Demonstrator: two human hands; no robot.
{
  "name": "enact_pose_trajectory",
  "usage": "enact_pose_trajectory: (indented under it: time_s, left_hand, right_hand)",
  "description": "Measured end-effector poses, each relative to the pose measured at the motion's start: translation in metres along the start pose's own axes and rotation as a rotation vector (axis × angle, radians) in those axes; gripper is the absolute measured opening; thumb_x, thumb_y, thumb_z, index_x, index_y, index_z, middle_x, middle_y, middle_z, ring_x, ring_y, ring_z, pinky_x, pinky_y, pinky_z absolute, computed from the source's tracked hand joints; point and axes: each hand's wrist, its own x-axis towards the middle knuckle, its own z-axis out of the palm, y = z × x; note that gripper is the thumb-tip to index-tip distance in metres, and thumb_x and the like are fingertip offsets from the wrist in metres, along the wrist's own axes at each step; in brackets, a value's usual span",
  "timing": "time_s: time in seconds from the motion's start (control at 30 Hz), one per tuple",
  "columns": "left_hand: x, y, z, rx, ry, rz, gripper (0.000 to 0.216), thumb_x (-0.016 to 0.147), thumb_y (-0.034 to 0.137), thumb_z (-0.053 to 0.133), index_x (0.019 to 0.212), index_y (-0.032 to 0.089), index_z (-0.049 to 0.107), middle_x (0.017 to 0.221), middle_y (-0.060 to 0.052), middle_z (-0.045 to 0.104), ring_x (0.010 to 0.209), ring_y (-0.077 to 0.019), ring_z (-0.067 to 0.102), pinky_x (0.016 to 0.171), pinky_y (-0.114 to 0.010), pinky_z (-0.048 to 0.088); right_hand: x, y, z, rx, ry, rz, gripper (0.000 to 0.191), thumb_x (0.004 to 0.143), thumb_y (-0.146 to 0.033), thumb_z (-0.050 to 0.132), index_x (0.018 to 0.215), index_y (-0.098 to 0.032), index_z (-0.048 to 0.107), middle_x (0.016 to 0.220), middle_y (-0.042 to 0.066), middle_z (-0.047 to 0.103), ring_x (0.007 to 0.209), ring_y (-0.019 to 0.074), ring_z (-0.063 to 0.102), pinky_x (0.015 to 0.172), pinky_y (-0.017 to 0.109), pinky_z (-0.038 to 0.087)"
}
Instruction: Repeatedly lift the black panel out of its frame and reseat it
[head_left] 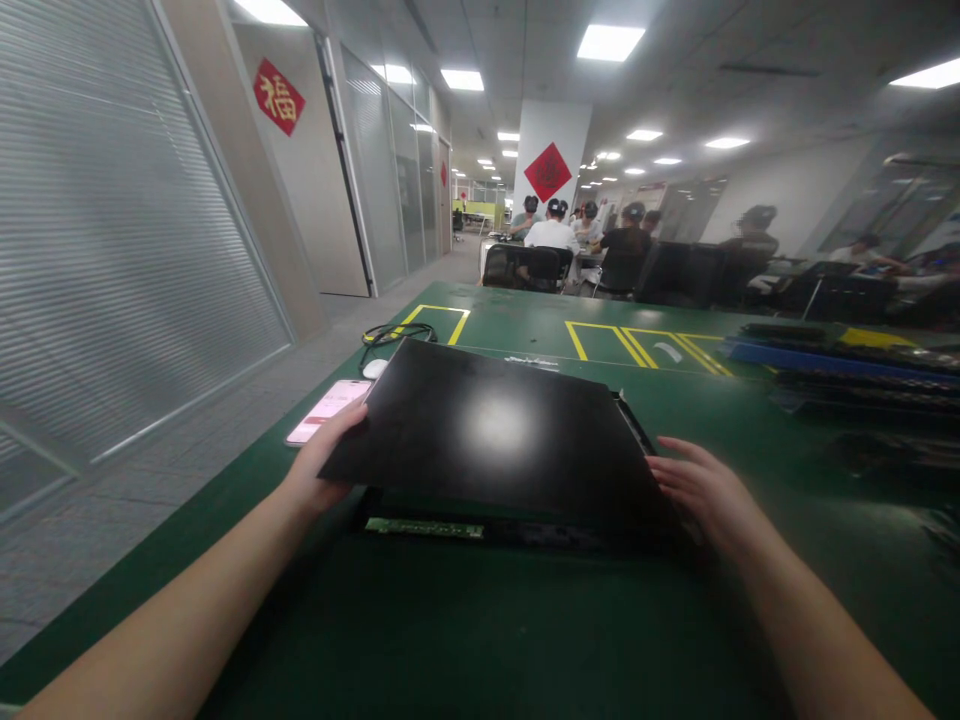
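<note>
A glossy black display panel point(480, 440) is raised and tilted above the green table, reflecting a round white glare. My left hand point(328, 452) grips its left edge, the thumb near the upper face and the other fingers mostly hidden underneath. On the opposite side, my right hand point(701, 490) holds the right edge, with the index finger lifted off and the fingertips partly out of sight. Below the panel lies a dark frame point(570, 533), largely covered. Along its near side shows a strip of green circuit board point(424, 527).
A lit phone point(330, 410), a white mouse-like object point(374, 369) and a coiled black cable point(397, 338) lie at the left. Blurred stacks of dark and blue parts point(840, 365) stand at the right. Yellow tape marks point(626, 345) cross the far tabletop. People sit beyond the table.
</note>
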Motion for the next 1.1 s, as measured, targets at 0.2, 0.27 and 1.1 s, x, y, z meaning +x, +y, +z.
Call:
enact_pose_trajectory:
  time_s: [0.2,0.27,1.1]
  left_hand:
    - [-0.001,0.001,0.002,-0.069,0.016,-0.021,0.027,0.076,0.027,0.070,0.103,0.022,0.073,0.094,-0.002,0.080,0.085,-0.0249,0.076,0.070,-0.030,0.062]
    - [-0.003,0.004,0.005,-0.108,0.026,-0.026,0.024,0.077,0.024,0.070,0.100,0.021,0.073,0.088,-0.001,0.080,0.077,-0.0224,0.076,0.067,-0.028,0.061]
    - [-0.003,0.002,-0.002,-0.053,-0.141,-0.020,0.046,0.069,0.023,0.076,0.115,0.024,0.071,0.107,-0.005,0.078,0.090,-0.0276,0.074,0.070,-0.029,0.058]
  right_hand:
    - [0.005,0.004,-0.001,-0.025,0.007,-0.023,0.049,0.063,-0.023,0.080,0.110,-0.017,0.067,0.091,0.009,0.076,0.083,0.0204,0.070,0.069,0.029,0.053]
    - [0.007,0.006,-0.002,-0.047,0.009,-0.039,0.049,0.062,-0.025,0.079,0.109,-0.017,0.068,0.089,0.008,0.076,0.080,0.0194,0.068,0.064,0.028,0.051]
    - [0.015,0.011,-0.006,-0.028,0.074,-0.054,0.048,0.060,-0.024,0.071,0.106,-0.017,0.064,0.083,0.008,0.075,0.061,0.0125,0.055,0.045,0.020,0.038]
